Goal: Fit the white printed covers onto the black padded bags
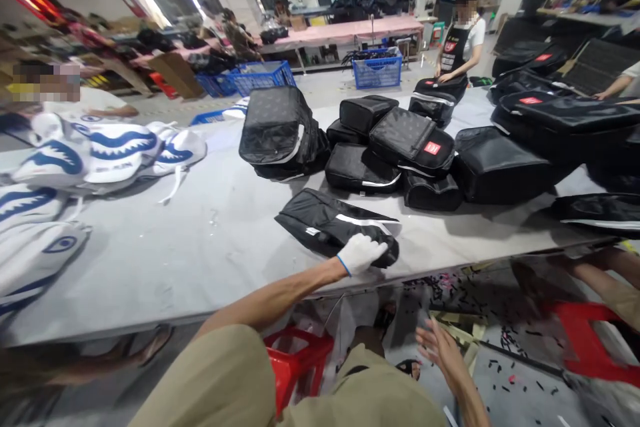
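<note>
A black backpack [325, 220] with white trim and a small white tag lies on its side near the table's front edge. My left hand [363, 253], in a white glove with a blue cuff, is closed on its right end. Bare and lower down, my right hand [440, 345] hangs in front of the table, fingers apart and holding nothing. Behind the held backpack sits a pile of similar black backpacks, one with a red label [433, 147]. To their left stands a stack of black backpacks [275, 127].
White bags with blue shark-mouth prints [120, 150] crowd the left side of the table [165, 253]. A red stool [297, 360] stands below me. Black scraps litter the floor at right. Across the table a person in a black apron [457, 47] handles a black bag. Blue crates [377, 72] stand behind.
</note>
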The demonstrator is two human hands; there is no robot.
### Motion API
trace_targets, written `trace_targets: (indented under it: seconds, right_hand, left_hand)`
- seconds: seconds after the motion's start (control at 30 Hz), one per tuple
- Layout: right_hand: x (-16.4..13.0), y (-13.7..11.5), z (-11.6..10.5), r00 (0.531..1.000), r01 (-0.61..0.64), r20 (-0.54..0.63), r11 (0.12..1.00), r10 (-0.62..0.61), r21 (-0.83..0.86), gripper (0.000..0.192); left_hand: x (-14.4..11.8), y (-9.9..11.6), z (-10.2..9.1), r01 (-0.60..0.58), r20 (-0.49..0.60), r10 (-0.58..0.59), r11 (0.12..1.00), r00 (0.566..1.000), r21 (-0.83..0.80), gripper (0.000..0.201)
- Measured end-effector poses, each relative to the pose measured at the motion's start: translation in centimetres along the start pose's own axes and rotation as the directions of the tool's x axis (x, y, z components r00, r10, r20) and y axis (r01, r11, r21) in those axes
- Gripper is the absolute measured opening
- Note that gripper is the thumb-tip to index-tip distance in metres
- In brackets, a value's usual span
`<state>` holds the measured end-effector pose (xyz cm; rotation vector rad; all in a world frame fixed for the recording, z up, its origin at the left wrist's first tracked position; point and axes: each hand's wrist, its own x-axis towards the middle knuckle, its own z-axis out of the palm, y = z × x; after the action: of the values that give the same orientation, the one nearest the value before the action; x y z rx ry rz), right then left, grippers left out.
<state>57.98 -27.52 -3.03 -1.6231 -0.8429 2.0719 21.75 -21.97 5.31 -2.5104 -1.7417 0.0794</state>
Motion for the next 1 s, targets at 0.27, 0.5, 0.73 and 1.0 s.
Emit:
trace_targets:
  seconds: [0.27, 0.5, 0.73, 1.0]
  right_hand:
    - [0.0, -13.2, 4.1, 0.957, 0.277, -0.198, 0.878, -0.214, 0.390, 0.060]
    - [-0.1, -21.8, 0.4, 0.708, 0.576, -0.127, 0.672, -0.695, -0.466, 0.042]
    - [0.8, -29.6, 0.5, 0.642, 0.652, 0.395, 0.197, -0.657, -0.732, 0.050]
    - [-1.2, -30.3, 5.3, 0.633, 0.114, 0.083, -0.013, -0.770, -0.993, 0.056]
  left_hand:
    - [1.7, 16.6, -7.3, 0.014, -0.667, -0.064, 0.997, 0.743, -0.080, 0.039]
    - [-0.7, 20.2, -8.3, -0.155, -0.630, -0.021, 0.962, 0.776, -0.223, 0.034]
    - [-2.2, 8.8, -8.4, -0.251, -0.667, 0.033, 0.940, 0.745, -0.233, 0.049]
    - [5.2, -1.8, -8.6, -0.376, -0.356, 0.320, 0.922, 0.878, -0.097, 0.072]
